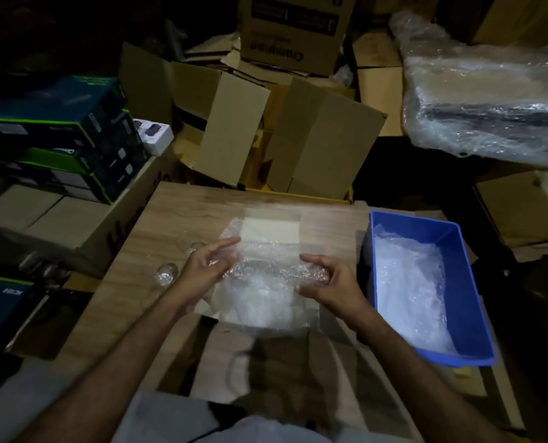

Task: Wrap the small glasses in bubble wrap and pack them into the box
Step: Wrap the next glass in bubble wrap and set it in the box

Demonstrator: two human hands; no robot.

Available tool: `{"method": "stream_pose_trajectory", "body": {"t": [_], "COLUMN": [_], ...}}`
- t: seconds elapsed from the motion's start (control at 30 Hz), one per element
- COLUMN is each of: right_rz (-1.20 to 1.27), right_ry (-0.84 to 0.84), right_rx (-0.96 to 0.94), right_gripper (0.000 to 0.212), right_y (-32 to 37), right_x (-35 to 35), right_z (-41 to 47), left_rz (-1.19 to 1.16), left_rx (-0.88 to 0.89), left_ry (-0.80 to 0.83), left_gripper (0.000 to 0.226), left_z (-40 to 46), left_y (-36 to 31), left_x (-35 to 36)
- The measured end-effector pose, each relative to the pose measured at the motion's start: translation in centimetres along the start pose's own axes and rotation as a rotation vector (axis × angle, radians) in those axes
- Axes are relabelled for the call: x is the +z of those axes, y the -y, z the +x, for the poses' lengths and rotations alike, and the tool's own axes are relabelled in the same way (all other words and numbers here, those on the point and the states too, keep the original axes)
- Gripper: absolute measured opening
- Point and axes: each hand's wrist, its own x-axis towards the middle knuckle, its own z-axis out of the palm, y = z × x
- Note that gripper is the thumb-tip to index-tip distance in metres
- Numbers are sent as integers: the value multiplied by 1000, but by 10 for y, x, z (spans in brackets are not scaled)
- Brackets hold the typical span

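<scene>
A sheet of bubble wrap (266,251) lies on the wooden table (183,212) over a pale card. Its near part is rolled into a tube (275,271) held at both ends. My left hand (207,266) grips the left end with the fingers stretched over the sheet. My right hand (327,279) pinches the right end. What is inside the roll is hidden. Two small clear glasses (167,274) stand on the table left of my left hand; a second one (196,248) shows behind my fingers. An open cardboard box (266,356) sits below the table edge, near me.
A blue plastic bin (454,251) holding more bubble wrap stands at the table's right. Open cardboard boxes (314,139) crowd behind the table. Stacked dark product boxes (58,135) rise at the left. A large plastic-wrapped bundle (490,100) lies at the far right.
</scene>
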Motion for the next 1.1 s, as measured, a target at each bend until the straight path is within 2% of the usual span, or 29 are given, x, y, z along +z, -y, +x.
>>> {"method": "stream_pose_trajectory", "body": {"t": [0.03, 0.1, 0.17, 0.23, 0.27, 0.33, 0.37, 0.4, 0.43, 0.5, 0.53, 0.6, 0.67, 0.7, 0.73, 0.8, 0.83, 0.87, 0.9, 0.97, 1.03, 1.1], "right_rz": [-64, -170, -279, -483, -590, -706, -703, -728, -681, -383, -217, 37, 148, 155, 169, 215, 238, 254, 249, 213, 181, 179], "right_ry": [-33, -75, -52, 17, 37, 41, 50, 85, 118, 152, 150, 81, 94, 131, 129, 68, 44, -10, -48, -80, -21, -4], "right_rx": [0, -16, -27, -61, -88, -94, -88, -76, -41, 10, 31, 82, 176, 200, 208, 200, 192, 186, 157, 117, 125, 98], "right_gripper": [58, 57, 61, 63, 56, 14, 13, 26, 27, 11, 11, 25, 39, 36, 24, 21, 24, 34, 43, 46, 51, 63], "right_y": [-1, -2, 0, 3, 3, 6, 9, 11, 18, 34, 37, 39, 32, 27, 24, 15, 12, 8, 3, -4, -6, -10], "right_x": [5, 11, 14, 14, 14, 11, 8, 3, -2, -6, -5, 2, 10, 15, 19, 27, 31, 34, 36, 36, 34, 34], "right_z": [3, 9, 12, 14, 16, 19, 19, 22, 21, 16, 15, 13, 13, 12, 10, 11, 12, 13, 15, 19, 19, 19], "left_rz": [11, 115, 383, 653, 724, 775, 792, 751, 632, 249, 113, 49, -10, -44, -59, -39, -64, -98, -111, -118, -181, -232], "left_rx": [-31, -73, -40, 55, 90, 147, 173, 172, 159, 76, 41, 20, 10, 8, 11, 27, -22, -96, -150, -186, -190, -167], "left_ry": [62, 179, 175, 90, 46, 2, 2, 15, 26, 45, 30, -49, -156, -195, -218, -239, -209, -157, -101, -63, -147, -241], "left_gripper": [52, 68, 72, 51, 36, 16, 11, 9, 8, 16, 21, 26, 23, 26, 31, 37, 37, 47, 64, 88, 96, 88], "left_z": [-1, -4, -5, 0, 2, 1, -2, -3, -6, -12, -11, -9, -8, -7, -6, -5, -3, -2, -1, -3, -3, -8], "left_y": [-1, 3, 8, 13, 12, 4, -2, -7, -12, -14, -12, -3, 6, 10, 14, 21, 27, 34, 40, 47, 51, 46], "left_x": [-5, -16, -22, -22, -21, -22, -25, -30, -34, -37, -36, -30, -21, -18, -16, -19, -23, -29, -35, -41, -38, -31]}}
